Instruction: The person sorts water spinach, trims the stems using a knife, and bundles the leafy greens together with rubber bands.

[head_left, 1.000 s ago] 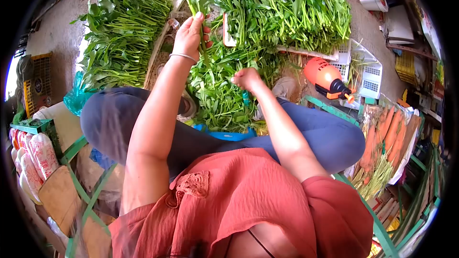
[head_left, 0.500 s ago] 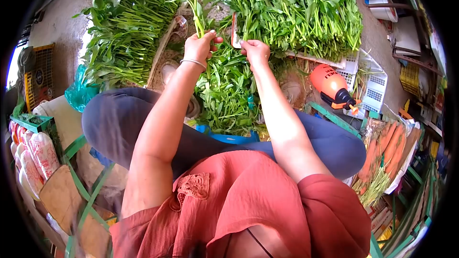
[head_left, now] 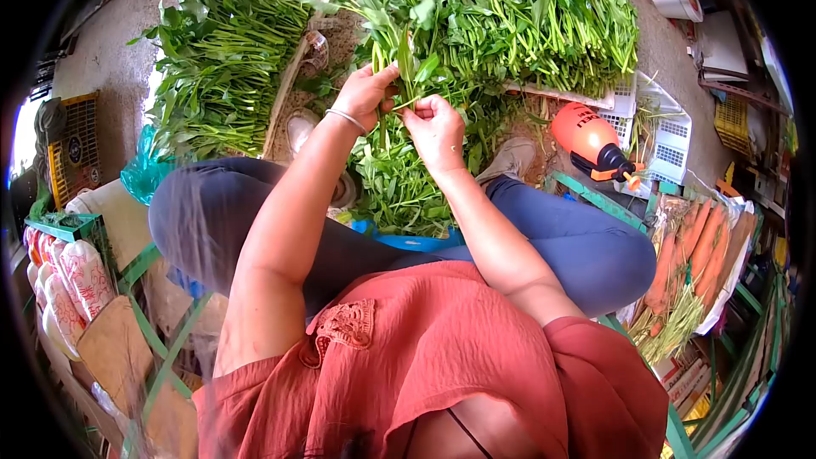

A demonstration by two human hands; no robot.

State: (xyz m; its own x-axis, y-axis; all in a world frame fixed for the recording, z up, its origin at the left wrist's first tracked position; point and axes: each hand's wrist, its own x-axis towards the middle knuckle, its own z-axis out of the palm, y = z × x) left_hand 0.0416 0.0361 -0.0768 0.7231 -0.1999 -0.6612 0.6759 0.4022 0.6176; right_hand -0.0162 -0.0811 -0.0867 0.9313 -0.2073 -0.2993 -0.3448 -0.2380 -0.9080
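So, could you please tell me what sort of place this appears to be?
Probably a vegetable seller's stall or storeroom, judging by the heaped leafy greens, the carrots and the orange spray bottle.

Brick red, this top (head_left: 476, 314) of mine, crinkled all over, with loose short sleeves (head_left: 599, 357)! There's a matching lace patch (head_left: 350, 323) left on my chest, a thin dark cord (head_left: 467, 433) inside the neckline. Plain blue trousers (head_left: 569, 246), pale shoe (head_left: 510, 158), and a slim, pale bracelet (head_left: 347, 121) rings my left wrist (head_left: 361, 112)!
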